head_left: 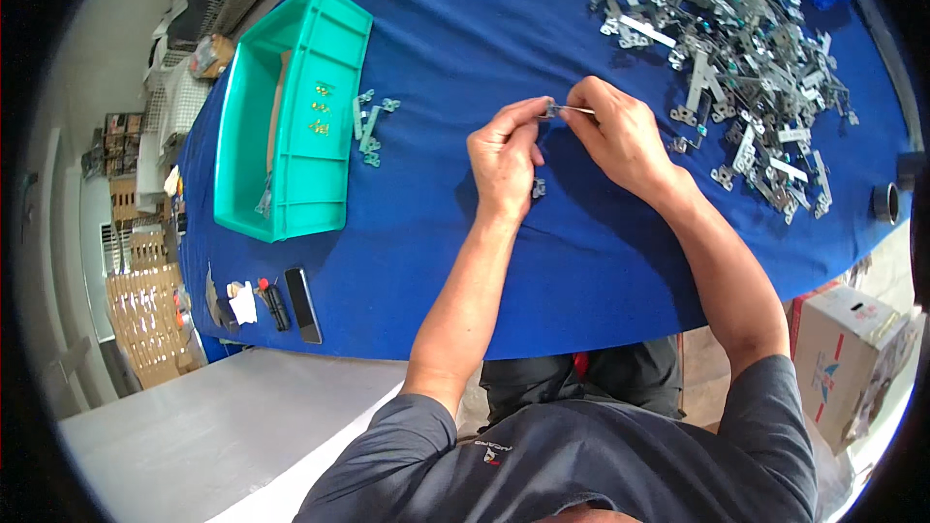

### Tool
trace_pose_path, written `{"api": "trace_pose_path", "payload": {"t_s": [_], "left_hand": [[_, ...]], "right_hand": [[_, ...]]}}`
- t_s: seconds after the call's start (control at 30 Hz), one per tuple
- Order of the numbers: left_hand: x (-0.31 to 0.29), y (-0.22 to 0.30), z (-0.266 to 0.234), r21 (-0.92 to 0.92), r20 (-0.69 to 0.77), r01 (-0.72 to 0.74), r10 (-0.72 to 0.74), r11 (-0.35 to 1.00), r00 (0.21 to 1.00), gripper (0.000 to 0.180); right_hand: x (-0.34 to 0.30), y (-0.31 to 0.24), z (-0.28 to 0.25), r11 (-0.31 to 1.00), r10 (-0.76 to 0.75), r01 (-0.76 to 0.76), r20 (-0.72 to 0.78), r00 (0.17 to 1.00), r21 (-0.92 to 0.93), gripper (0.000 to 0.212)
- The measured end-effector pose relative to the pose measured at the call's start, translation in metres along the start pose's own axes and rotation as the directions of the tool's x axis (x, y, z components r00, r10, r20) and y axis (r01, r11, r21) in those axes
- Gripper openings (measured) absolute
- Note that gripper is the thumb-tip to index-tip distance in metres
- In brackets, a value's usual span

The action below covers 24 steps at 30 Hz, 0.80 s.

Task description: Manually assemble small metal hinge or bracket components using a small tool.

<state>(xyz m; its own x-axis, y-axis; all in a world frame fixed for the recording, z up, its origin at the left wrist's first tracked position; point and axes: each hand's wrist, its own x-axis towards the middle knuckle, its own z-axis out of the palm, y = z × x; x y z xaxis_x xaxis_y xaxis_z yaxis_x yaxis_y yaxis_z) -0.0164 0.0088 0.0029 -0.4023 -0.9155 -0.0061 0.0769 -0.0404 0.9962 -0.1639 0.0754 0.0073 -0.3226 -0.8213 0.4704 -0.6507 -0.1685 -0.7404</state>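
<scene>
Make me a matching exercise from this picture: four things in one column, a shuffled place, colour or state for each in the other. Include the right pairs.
Things:
1. Crate
2. Phone
3. Heap of metal parts
4. Small metal part

Descriptions:
A. At the fingertips of the left hand
B. On the upper right of the blue cloth
C. Green
D. Beside a black-and-red object

Pairs: 1-C, 2-D, 3-B, 4-A

Lettering [493, 446] on shirt [601, 455], emblem [827, 382] on carton [814, 329]
</scene>
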Motion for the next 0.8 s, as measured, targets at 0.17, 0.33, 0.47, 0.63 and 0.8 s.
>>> {"api": "trace_pose_path", "payload": {"t_s": [0.17, 0.33, 0.47, 0.63, 0.8], "left_hand": [[-0.001, -0.003, 0.001, -0.027, 0.008, -0.042, 0.042, 0.999, 0.999, 0.027], [-0.001, -0.001, 0.000, -0.052, 0.009, -0.044, 0.045, 0.998, 0.999, 0.027], [-0.001, 0.000, 0.001, -0.051, 0.021, -0.060, 0.061, 0.997, 0.998, 0.028], [0.000, -0.001, 0.002, -0.042, 0.008, -0.071, 0.072, 0.997, 0.997, 0.029], [-0.001, 0.000, 0.001, -0.057, 0.011, -0.071, 0.072, 0.996, 0.997, 0.029]], "right_hand": [[-0.002, 0.003, -0.009, 0.986, 0.083, -0.057, 0.163, 0.983, -0.158, 0.020], [0.001, -0.004, -0.006, 0.998, 0.051, -0.053, 0.071, 0.996, 0.027, 0.020], [0.001, -0.004, -0.012, 0.986, 0.165, -0.161, 0.167, 0.972, -0.037, 0.019], [0.001, -0.003, -0.008, 0.996, 0.089, -0.088, 0.091, 0.992, -0.006, 0.022], [0.002, -0.008, -0.013, 0.991, 0.136, -0.135, 0.161, 0.978, -0.018, 0.021]]}}
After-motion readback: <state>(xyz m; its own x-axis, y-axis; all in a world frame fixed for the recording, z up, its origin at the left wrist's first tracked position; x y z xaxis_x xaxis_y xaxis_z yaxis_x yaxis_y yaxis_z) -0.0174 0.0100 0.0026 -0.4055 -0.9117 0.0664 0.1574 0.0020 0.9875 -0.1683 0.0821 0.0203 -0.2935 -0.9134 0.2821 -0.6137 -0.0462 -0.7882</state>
